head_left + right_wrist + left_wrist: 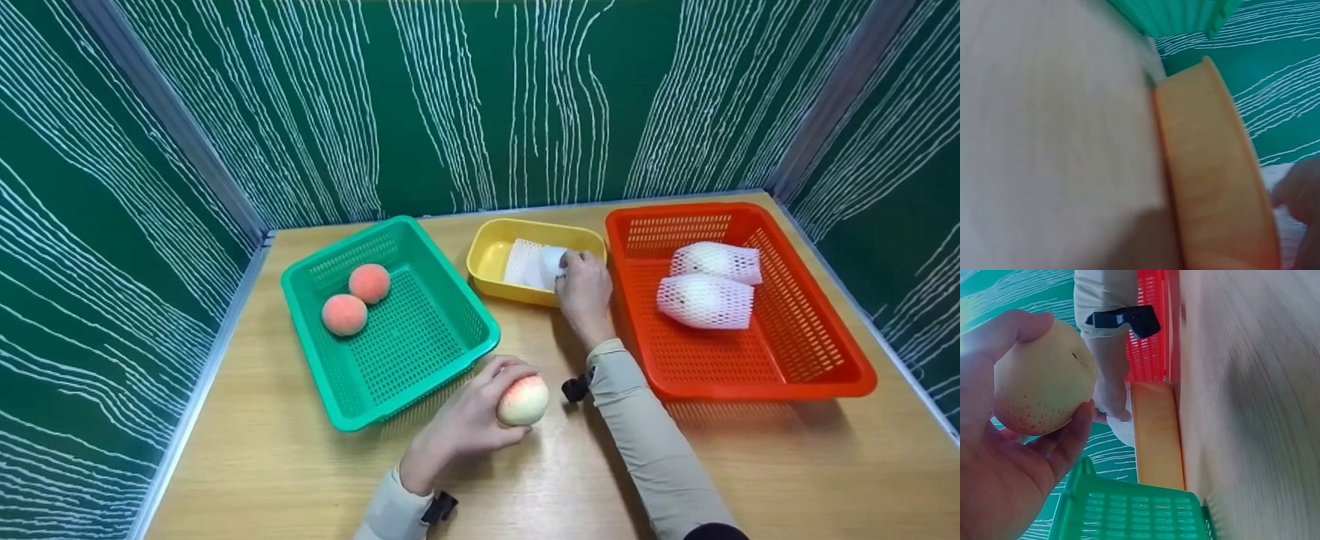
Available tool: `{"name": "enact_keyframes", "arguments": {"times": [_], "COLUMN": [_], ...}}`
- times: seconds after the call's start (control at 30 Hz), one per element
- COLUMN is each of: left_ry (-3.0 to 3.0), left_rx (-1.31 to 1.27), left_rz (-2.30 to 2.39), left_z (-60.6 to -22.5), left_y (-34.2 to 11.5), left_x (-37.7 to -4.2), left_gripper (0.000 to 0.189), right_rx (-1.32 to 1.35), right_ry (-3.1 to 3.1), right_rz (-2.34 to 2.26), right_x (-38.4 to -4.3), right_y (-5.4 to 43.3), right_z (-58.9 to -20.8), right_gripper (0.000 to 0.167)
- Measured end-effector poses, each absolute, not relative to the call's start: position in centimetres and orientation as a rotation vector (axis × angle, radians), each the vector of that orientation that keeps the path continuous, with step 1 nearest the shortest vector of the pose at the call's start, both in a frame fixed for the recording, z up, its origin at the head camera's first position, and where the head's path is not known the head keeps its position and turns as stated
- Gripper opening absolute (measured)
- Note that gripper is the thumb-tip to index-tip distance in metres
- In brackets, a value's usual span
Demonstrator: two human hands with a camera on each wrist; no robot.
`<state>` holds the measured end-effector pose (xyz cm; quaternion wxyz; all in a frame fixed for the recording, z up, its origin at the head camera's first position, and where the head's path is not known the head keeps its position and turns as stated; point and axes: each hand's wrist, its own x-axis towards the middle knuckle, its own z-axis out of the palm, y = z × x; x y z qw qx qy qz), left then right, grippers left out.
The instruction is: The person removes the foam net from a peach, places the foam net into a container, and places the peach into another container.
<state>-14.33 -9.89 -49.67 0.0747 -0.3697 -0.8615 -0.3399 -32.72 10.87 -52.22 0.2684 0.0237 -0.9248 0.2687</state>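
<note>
In the head view, my left hand (474, 412) grips a pale peach (525, 401) with a red blush, above the table near the green basket's front corner. The left wrist view shows thumb and fingers curled round this peach (1044, 382). My right hand (586, 289) reaches over the front right wall of a small yellow bin (487, 279). Its fingertips pinch a white foam net sleeve (553, 260); more white netting (523, 262) lies beside it in the bin. In the right wrist view the bin's wall (1213, 169) hides part of the right hand (1300, 194).
On the left stands a green basket (450, 300) with two pink-red peaches (357, 300). To the right, a red basket (712, 375) holds two netted fruits (705, 300). Green panels (420, 97) with white lines enclose the wooden table (262, 465) at the back and sides.
</note>
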Motion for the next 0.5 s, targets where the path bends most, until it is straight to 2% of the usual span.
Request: {"name": "enact_keyframes", "arguments": {"times": [0.23,0.5], "left_ry": [-2.579,-2.546], "left_rx": [-1.119,-1.162], "left_rz": [-1.036,-1.015], "left_z": [-49.9,-49.9], "left_y": [-9.9,-9.7], "left_x": [-14.6,-15.0], "left_gripper": [0.069,0.069], "right_rx": [0.186,0.331], "right_ry": [-2.733,-2.983], "right_rz": [0.843,0.802], "right_x": [-32.7,-32.6], "right_y": [11.6,11.8], "right_z": [-51.4,-51.1], "right_gripper": [0.016,0.050]}}
